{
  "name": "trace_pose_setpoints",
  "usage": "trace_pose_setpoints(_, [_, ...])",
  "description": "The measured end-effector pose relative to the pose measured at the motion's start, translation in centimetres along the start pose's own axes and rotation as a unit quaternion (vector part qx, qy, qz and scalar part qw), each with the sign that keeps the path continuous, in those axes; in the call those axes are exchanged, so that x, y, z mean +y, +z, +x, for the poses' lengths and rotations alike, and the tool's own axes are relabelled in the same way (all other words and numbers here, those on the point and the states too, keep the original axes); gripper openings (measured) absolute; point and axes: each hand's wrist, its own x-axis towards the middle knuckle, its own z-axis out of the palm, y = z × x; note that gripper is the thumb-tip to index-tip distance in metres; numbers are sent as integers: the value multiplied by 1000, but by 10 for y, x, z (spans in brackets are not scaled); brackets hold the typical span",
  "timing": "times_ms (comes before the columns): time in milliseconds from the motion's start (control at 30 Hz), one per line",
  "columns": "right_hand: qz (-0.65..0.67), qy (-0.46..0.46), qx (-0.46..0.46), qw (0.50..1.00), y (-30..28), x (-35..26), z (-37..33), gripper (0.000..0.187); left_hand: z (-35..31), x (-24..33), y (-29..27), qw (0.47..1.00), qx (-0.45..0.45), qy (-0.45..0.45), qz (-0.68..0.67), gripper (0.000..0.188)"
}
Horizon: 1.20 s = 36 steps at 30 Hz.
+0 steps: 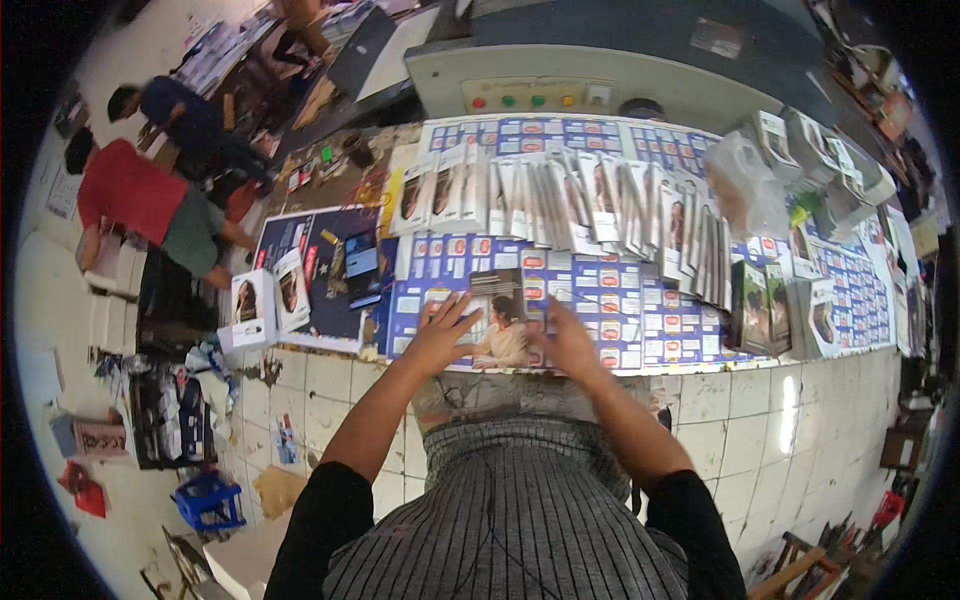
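A flat printed piece with a photo of a person in a light top point(503, 338) lies near the table's front edge, dark along its top. I cannot tell whether it is a folded box or a sheet. My left hand point(443, 335) rests at its left side, fingers spread and touching the edge. At the right side is my right hand point(566, 343), slightly blurred, its fingers apart and the thumb close to the piece. Beyond both hands, a long row of white picture boxes point(600, 200) leans across the table.
Printed blue sheets point(620, 295) cover the table. A phone point(362, 270) and two white boxes point(290, 290) are on the left. Dark green boxes point(750, 305) and a clear plastic bag point(745, 185) stand right. A machine with coloured buttons point(540, 95) is behind; people work far left.
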Motion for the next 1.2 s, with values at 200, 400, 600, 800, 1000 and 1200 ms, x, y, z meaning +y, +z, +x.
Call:
trace_pose_setpoints(200, [219,142,-105,960,28,-38,6,51,-13,-1,2,999,15,-37,12,68])
trace_pose_setpoints(400, [232,-9,258,938,-105,-26,-26,17,-11,0,8,998,27,-34,46,71])
trace_pose_setpoints(600, [-287,46,439,850,-262,63,-6,24,-5,9,4,997,50,-18,57,69])
trace_pose_setpoints(800, [-237,148,255,926,-227,153,27,60,-8,11,2,997,45,-32,46,69])
trace_pose_setpoints(1000, [-202,248,262,910,-195,143,57,83,-16,6,3,996,49,-48,53,68])
trace_pose_setpoints(1200, [-198,213,236,927,-174,120,82,91,-3,10,6,996,71,-22,55,68])
